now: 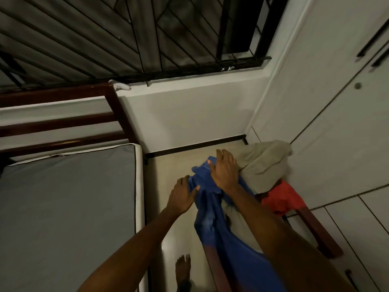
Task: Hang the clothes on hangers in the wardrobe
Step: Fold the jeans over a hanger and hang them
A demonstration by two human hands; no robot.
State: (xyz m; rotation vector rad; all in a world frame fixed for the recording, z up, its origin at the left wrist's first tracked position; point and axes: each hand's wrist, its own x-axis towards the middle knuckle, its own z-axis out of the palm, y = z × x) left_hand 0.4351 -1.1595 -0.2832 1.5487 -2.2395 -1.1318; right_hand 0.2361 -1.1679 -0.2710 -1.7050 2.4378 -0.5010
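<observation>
No readable text, label, brand, number or sign shows anywhere in this view.

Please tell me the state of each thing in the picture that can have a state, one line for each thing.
Blue garment: hanging off the chair, both hands on it.
Beige garment: crumpled on the pile.
Red garment: bunched under the beige one.
Left hand: fingers straight, touching the blue cloth.
Right hand: laid flat on the blue cloth.
Wardrobe doors: closed.
Mattress: bare.
</observation>
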